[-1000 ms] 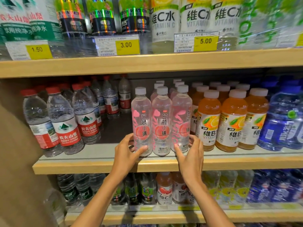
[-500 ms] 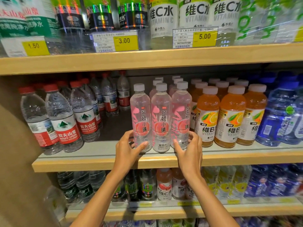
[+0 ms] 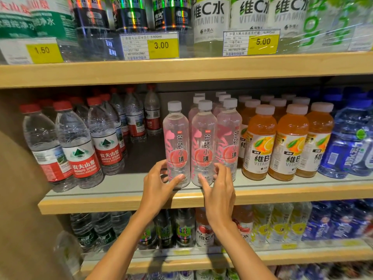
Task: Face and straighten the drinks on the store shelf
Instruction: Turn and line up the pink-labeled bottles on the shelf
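Three pink-labelled bottles (image 3: 203,144) stand upright at the front edge of the middle shelf (image 3: 125,203), between the red-labelled water bottles (image 3: 80,150) on the left and the orange drinks (image 3: 286,144) on the right, with further rows of the same pink drink behind them. The left hand (image 3: 159,182) cups the base of the leftmost pink bottle (image 3: 176,144), thumb across the front and fingers curled around the far side. The right hand (image 3: 219,188) wraps the base of the middle pink bottle, thumb in front and fingers bent behind it. Both hands are closed loosely on the bottles, not pressed flat. The bottles appear full and sealed, so each is judged moderately heavy, bottom-stable and rigid enough to turn by the base; the smooth clear plastic is likely slippery. Take hold low on the body, below the label, and rotate about the upright axis until the printed characters face forward. The third pink bottle's label faces partly right. The fingertips behind the bottles are hidden, the rear rows are largely screened, and the lower shelf is blurred.
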`<state>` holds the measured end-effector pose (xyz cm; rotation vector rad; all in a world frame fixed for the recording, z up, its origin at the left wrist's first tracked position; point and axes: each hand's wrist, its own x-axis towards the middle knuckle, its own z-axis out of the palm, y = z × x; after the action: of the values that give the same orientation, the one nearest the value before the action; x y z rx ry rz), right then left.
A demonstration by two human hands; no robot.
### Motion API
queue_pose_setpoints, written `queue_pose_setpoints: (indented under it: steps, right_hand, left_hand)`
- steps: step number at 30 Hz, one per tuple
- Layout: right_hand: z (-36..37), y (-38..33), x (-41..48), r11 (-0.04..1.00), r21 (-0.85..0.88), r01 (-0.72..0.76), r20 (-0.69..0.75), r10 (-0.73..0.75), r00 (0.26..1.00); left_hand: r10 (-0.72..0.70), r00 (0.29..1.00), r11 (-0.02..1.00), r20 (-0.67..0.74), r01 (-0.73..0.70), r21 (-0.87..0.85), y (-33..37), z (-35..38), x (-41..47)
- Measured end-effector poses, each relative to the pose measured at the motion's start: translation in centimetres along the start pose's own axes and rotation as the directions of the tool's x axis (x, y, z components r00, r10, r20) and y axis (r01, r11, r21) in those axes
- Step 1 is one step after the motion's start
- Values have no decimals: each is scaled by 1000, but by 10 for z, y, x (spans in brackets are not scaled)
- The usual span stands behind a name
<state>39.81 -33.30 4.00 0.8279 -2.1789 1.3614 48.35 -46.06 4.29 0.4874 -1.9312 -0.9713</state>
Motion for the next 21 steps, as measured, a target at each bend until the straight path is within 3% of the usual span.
queue_pose_setpoints:
  steps: [8,13,18,21]
  right_hand:
    - [1,-3,6,1000,-21,1,40,0,999]
    - [-25,25,17,999,36,24,-125,-19,992]
    - [-25,43,37,991,68,-119,150,108,983]
    - [-22,46,40,988,81,-130,180,114,977]
  left_hand:
    - [-7,1000,1000,9,7,-20,-1,-3,-1]
    - [-20,1000,999,17,20,-27,-3,-4,0]
    - [-25,1000,999,15,26,-26,-4,-2,-1]
    - [-32,999,999,3,32,-22,-5,-3,-2]
